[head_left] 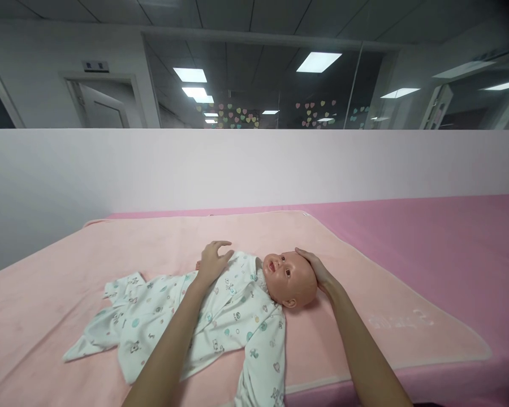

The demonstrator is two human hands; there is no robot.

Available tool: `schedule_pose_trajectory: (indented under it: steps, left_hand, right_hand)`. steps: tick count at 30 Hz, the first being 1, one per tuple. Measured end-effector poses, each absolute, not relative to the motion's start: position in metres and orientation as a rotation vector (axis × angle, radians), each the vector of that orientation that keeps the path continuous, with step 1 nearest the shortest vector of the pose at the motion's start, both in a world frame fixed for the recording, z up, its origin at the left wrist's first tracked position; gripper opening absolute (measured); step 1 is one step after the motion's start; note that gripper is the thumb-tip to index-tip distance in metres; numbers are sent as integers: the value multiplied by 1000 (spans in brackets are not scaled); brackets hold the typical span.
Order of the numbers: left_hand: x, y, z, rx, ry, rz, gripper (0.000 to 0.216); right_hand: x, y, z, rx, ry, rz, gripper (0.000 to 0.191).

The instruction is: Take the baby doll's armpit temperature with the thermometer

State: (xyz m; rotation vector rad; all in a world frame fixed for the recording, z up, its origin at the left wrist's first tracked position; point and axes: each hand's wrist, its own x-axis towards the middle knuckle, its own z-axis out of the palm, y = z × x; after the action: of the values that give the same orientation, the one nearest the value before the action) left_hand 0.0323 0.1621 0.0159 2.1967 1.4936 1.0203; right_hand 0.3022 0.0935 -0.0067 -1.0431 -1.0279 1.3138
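A baby doll (292, 280) lies on its back with its head to the right, its face turned up. It wears a white printed baby outfit (233, 316), with the legs spread flat to the left and one sleeve hanging toward me. My left hand (214, 263) rests over the doll's far arm and chest side, fingers stretched and slightly apart. Against the crown of the doll's head lies my right hand (318, 268), its fingers extended along the top and its palm cupping it. Part of the outfit is hidden behind my left forearm.
Under the doll is a peach blanket (152, 237) with a pale edge, spread over a pink sheet (428, 237). A low white partition (254, 169) runs along the back. Beyond it are a glass window (254, 85) with heart stickers and a door (104, 107).
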Motion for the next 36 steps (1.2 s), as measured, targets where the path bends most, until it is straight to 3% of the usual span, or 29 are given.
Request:
schedule_pose_trajectory:
  steps: [4,8,10,13,17,22,27,32,36]
  left_hand:
    - [47,144,26,2074,1028,802,38]
    - [54,130,28,2250,953,577,31]
    - [53,127,28,2292,928,555,31]
    - [50,128,29,2294,832,525,27]
    - [48,134,27,2121,826,563,21]
    - [40,146,26,1561,939,764,22]
    - [33,152,28,1142,914,760,25]
    - [35,154,23,1052,877,846,19]
    - [38,162,14,1039,900,984,24]
  right_hand:
    - [301,93,-6,-1027,-1025,1313,37]
    - [303,98,-9,-1000,-1075,1272,38]
    - [305,101,-11,-1030,-1109,1136,36]
    - [307,100,-11,-1111,-1081,683,27]
    - [295,85,4,-1194,-1113,154,20]
    - [244,72,39,-1283,-1869,-110,21]
    - [192,93,46,-1434,-2383,-317,23]
    - [174,109,43,-1707,-2452,-434,24]
    - [177,99,72,-1865,-2386,-407,23]
